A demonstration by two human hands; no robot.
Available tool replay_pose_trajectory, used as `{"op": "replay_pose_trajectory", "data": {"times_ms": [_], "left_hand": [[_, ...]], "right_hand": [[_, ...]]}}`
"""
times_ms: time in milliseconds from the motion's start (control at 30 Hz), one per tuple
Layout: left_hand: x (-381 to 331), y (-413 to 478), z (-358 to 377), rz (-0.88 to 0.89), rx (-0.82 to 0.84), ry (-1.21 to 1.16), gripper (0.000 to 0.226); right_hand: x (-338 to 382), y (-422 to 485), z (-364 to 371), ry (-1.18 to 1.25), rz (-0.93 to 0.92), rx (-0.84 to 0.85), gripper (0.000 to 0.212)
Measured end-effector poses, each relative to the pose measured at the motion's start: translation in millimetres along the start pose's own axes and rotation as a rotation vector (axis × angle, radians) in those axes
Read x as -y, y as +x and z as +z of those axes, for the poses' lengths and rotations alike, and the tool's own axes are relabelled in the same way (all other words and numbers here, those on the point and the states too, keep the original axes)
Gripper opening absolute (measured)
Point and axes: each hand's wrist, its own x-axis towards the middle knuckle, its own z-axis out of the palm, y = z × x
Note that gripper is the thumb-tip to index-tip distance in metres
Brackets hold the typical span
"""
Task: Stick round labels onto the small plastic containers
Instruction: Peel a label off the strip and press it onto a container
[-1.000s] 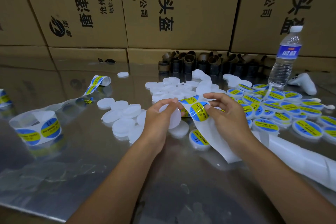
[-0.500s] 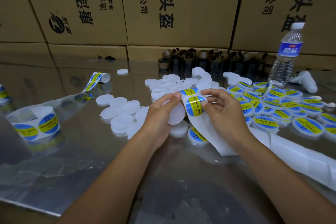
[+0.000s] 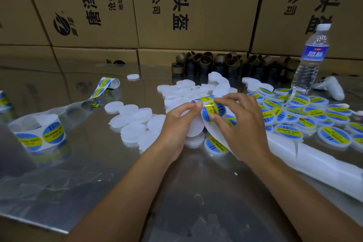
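My left hand [image 3: 179, 122] grips a white round plastic container [image 3: 194, 126] on its edge, above the metal table. My right hand [image 3: 238, 122] pinches a blue and yellow round label [image 3: 213, 111] on the white backing strip [image 3: 218, 139], which bends over the container. Unlabelled white containers [image 3: 135, 122] lie in a heap to the left and behind my hands. Labelled containers [image 3: 306, 118] are spread out on the right. One labelled container [image 3: 215, 145] lies just under my hands.
A label roll [image 3: 39, 133] stands at the left, its strip trailing back to a curled end [image 3: 107, 85]. A water bottle [image 3: 310, 59] and a white controller [image 3: 330, 87] sit at the right. Dark tube cores [image 3: 216, 65] line the cardboard boxes [image 3: 176, 6] behind. Spent backing [image 3: 318, 169] runs off right.
Both hands have drawn closer together. My right fingers have shifted onto the label's face and the strip now curls tighter over the container in my left hand.
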Motion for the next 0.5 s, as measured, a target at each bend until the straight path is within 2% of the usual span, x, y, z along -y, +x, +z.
{"op": "replay_pose_trajectory", "data": {"times_ms": [167,500], "left_hand": [[-1.4,-1.2,0.4,0.01,0.006,0.024,0.029],[-2.9,-2.9,1.2,0.049,-0.012,0.115,0.014]], "right_hand": [[-2.6,0.2,0.4,-0.066,-0.024,0.0,0.028],[-1.5,0.3,0.1,-0.078,0.029,0.027,0.02]]}}
